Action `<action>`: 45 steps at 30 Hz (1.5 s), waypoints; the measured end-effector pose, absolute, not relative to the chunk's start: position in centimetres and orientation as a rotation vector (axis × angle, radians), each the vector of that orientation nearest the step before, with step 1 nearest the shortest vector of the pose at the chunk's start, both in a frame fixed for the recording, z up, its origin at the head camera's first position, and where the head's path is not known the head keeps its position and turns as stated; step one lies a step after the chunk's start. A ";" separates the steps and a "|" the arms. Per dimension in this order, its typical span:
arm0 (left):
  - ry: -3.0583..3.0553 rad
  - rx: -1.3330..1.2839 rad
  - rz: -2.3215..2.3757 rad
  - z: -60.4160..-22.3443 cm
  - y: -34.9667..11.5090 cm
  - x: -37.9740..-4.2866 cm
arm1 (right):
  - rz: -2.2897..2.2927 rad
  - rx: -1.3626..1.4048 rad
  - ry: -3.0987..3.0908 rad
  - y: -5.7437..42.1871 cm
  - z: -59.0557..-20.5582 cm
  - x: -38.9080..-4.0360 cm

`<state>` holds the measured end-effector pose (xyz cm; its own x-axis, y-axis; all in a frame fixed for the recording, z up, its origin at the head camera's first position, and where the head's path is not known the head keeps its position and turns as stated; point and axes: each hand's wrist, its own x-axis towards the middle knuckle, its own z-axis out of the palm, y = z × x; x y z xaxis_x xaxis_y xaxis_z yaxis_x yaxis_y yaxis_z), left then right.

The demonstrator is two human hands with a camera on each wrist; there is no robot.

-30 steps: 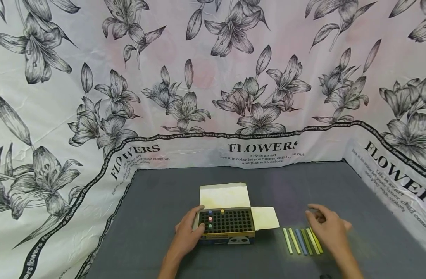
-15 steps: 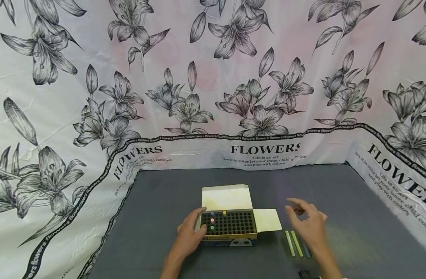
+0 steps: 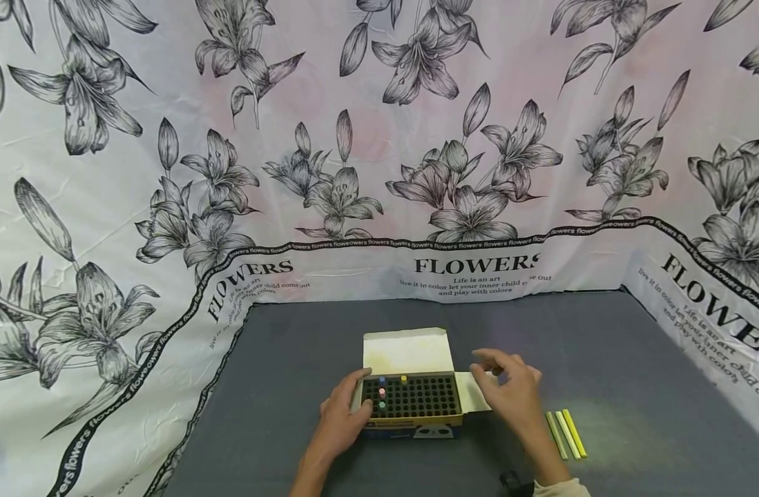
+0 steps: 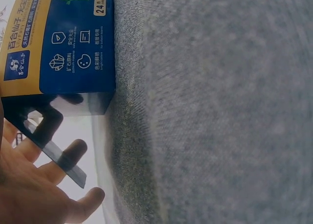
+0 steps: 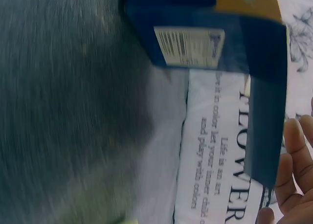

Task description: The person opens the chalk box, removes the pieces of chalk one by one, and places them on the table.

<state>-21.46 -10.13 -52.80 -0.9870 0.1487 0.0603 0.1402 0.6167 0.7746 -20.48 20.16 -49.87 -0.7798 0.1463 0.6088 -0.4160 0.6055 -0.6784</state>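
Note:
A blue-and-yellow chalk box [image 3: 411, 422] stands with its lid up. Its black grid of holes [image 3: 425, 397] bears a blue, a yellow, a pink and a green chalk end toward the left and back. My left hand [image 3: 338, 417] holds the box's left end, thumb at the near corner; in the left wrist view its fingers [image 4: 73, 155] lie about an end flap. Over the right flap [image 3: 474, 391] hovers my right hand [image 3: 512, 393], fingers loosely bent and nothing visible between them. Green, pale and yellow chalk sticks [image 3: 567, 433] lie right of it; the forearm hides others.
A dark grey cloth [image 3: 292, 345] covers the table. Flower-printed white sheeting [image 3: 354, 269] rises at the back and sides. A small black object [image 3: 512, 481] shows at the right wrist, near a light sleeve [image 3: 562, 489].
My right hand has moved left, from beside the row of chalk sticks to above the box's right flap. My left hand stays on the box. The view has shifted slightly.

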 end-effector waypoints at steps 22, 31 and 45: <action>2.862 0.267 1.332 -52.8 -9.9 -21.6 | 0.791 0.276 -2.378 11.5 -51.0 -21.3; 2.884 0.257 1.326 -52.9 -9.8 -21.5 | 0.637 0.203 -2.474 9.8 -51.4 -21.4; 2.891 0.241 1.343 -53.0 -10.0 -21.4 | 0.612 0.067 -2.474 8.4 -51.6 -21.3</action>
